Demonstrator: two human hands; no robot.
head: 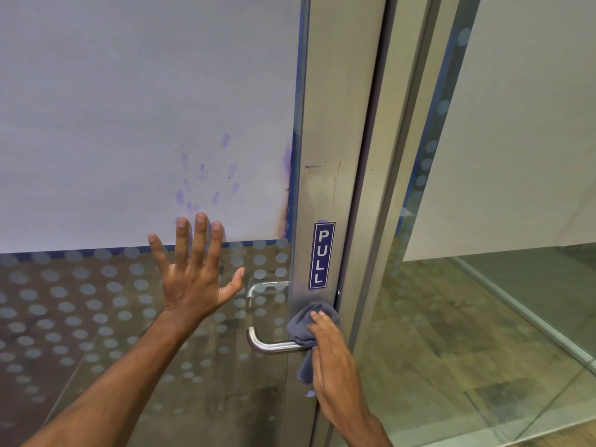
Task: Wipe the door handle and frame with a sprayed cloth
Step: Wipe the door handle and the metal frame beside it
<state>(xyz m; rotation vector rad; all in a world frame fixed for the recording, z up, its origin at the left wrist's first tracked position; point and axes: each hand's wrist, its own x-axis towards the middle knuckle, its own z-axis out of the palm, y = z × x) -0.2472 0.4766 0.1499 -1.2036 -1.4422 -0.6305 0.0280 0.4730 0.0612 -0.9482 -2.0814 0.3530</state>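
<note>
A curved steel door handle [269, 346] juts left from the brushed metal door frame [332, 124]. My right hand [332, 359] presses a grey-blue cloth [304, 324] against the frame where the handle joins it; a loose end of the cloth hangs below. My left hand [196, 272] lies flat on the glass door panel [96, 317] to the left of the handle, fingers spread, holding nothing. A blue PULL sticker [322, 255] sits on the frame just above the cloth.
White paper [135, 117] with purple smudges covers the upper glass. A second handle [261, 290] shows through the dotted glass. To the right stands a fixed glass pane [483, 333] with a wooden floor behind it.
</note>
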